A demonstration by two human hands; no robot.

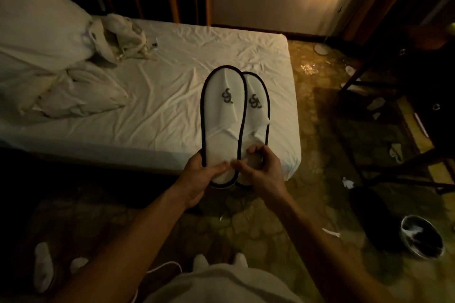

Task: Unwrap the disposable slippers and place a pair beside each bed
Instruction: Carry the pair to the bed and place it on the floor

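Slipper heels (pixel 234 174) half hidden under both hands (pixel 197 177).

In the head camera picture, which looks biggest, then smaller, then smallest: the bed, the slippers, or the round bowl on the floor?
1. Bed
2. Slippers, though held close to the camera
3. Bowl
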